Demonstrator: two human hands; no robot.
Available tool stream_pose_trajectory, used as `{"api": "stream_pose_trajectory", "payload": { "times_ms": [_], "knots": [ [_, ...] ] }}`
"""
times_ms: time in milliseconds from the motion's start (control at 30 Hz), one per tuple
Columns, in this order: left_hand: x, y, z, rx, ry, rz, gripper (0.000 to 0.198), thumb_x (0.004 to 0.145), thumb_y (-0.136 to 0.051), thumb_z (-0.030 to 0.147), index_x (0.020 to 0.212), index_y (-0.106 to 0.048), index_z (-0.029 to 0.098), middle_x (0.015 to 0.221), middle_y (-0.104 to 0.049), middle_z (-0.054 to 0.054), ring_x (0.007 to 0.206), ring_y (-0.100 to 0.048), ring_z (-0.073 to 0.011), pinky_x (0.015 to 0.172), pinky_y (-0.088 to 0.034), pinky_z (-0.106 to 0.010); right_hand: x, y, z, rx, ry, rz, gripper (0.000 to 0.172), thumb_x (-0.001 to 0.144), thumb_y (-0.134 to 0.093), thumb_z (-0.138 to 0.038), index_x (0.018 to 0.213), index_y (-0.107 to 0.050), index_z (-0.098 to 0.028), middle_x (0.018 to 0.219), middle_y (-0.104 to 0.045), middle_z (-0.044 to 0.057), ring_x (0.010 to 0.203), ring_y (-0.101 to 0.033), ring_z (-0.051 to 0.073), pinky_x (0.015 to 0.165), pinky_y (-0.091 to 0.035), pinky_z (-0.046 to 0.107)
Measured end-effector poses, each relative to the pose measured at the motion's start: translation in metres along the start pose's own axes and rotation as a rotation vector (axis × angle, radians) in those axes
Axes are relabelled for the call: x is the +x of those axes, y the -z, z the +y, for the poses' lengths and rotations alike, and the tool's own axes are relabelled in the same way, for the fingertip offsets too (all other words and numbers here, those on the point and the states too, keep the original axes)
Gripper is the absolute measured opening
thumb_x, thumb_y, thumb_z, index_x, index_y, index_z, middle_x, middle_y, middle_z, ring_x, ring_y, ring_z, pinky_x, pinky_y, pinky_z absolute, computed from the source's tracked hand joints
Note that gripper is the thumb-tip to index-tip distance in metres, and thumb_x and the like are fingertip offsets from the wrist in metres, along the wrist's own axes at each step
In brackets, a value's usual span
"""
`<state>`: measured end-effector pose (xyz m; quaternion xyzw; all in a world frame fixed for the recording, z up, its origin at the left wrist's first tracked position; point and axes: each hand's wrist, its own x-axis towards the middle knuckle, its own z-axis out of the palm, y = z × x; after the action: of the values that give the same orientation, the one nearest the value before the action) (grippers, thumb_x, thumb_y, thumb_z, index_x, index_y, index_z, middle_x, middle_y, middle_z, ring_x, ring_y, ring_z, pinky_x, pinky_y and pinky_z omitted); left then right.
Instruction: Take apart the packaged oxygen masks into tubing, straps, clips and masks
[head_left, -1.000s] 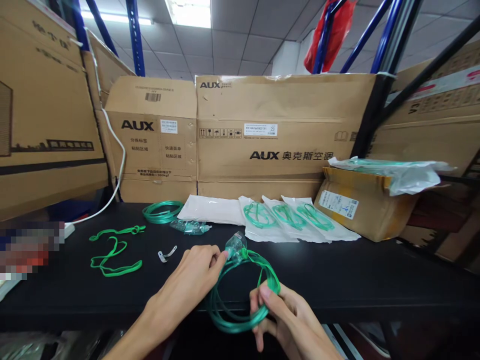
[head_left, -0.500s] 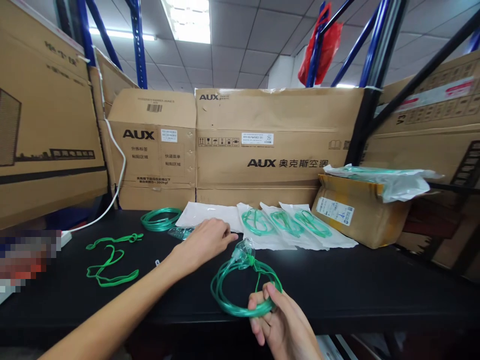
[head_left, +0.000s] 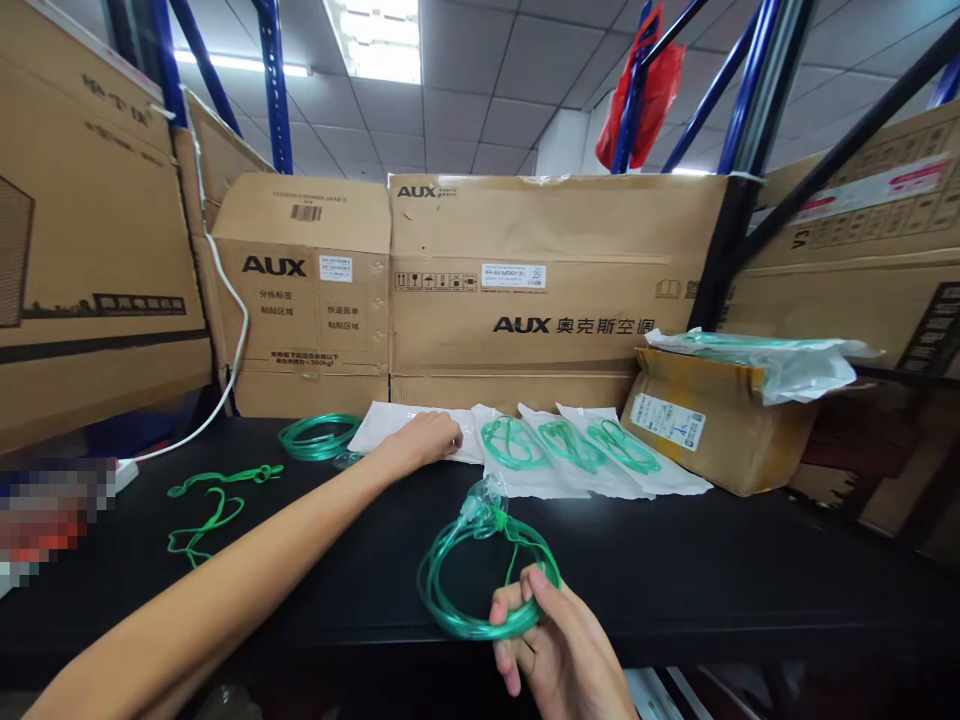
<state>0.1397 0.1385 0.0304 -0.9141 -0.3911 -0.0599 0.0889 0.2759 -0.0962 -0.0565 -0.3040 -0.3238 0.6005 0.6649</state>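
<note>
Left hand (head_left: pixel 424 440) gone from the coil to a pouch; right hand (head_left: pixel 559 645) holds the coil alone

A second ago both hands were on the coil of green tubing (head_left: pixel 435 590); the left has since let go of its clear mask (head_left: pixel 484 503) end and stretched to the back of the desk (head_left: pixel 750 570), where it lies on the flat white pouch (head_left: pixel 390 428); whether its grip has closed on the pouch I cannot tell. The right grip is clenched round the coil's near edge, holding it just above the desk's front edge, mask end away from the person. Beside the flat pouch lie three sealed pouches (head_left: pixel 570 447); a second green coil (head_left: pixel 319 436) and green straps (head_left: pixel 210 500) lie to the left.
</note>
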Motion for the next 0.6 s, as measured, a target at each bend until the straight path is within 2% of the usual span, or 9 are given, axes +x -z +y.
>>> {"api": "stream_pose_trajectory", "payload": {
  "times_ms": [167, 367, 467, 600],
  "knots": [
    [0.001, 0.006, -0.005, 0.02, 0.1, 0.105, 0.031, 0.1, -0.066, 0.033, 0.126, -0.064, 0.016, 0.126, -0.066, -0.01, 0.107, -0.068, -0.0247, 0.09, -0.059, -0.045, 0.0, -0.002, -0.001, -0.01, -0.004, 0.001, 0.046, 0.074, -0.088, -0.052, 0.076, -0.059, -0.016, 0.072, -0.074, 0.007, 0.051, -0.062, 0.015, 0.045, -0.042, 0.024],
    [-0.021, 0.038, -0.016, -0.031, 0.21, 0.301, 0.028, 0.101, -0.065, 0.035, 0.122, -0.065, 0.016, 0.12, -0.068, -0.009, 0.103, -0.069, -0.0236, 0.09, -0.059, -0.045, -0.001, -0.003, -0.002, -0.001, -0.003, 0.004, 0.046, 0.074, -0.088, -0.051, 0.075, -0.06, -0.016, 0.071, -0.074, 0.006, 0.051, -0.062, 0.015, 0.045, -0.044, 0.024],
    [-0.04, 0.048, -0.009, -0.1, 0.19, 0.391, 0.024, 0.101, -0.062, 0.032, 0.117, -0.065, 0.015, 0.11, -0.071, -0.008, 0.099, -0.069, -0.0229, 0.089, -0.057, -0.043, -0.001, -0.003, -0.002, 0.005, 0.001, -0.002, 0.045, 0.078, -0.085, -0.052, 0.074, -0.06, -0.016, 0.071, -0.073, 0.006, 0.051, -0.062, 0.015, 0.046, -0.043, 0.025],
    [-0.069, 0.043, 0.007, -0.228, 0.081, 0.406, 0.017, 0.096, -0.056, 0.022, 0.11, -0.063, 0.019, 0.101, -0.075, -0.006, 0.095, -0.07, -0.0216, 0.083, -0.052, -0.032, -0.002, -0.004, -0.002, 0.011, 0.008, 0.01, 0.044, 0.077, -0.086, -0.051, 0.074, -0.061, -0.016, 0.071, -0.073, 0.007, 0.05, -0.061, 0.015, 0.045, -0.042, 0.025]
  ]
}}
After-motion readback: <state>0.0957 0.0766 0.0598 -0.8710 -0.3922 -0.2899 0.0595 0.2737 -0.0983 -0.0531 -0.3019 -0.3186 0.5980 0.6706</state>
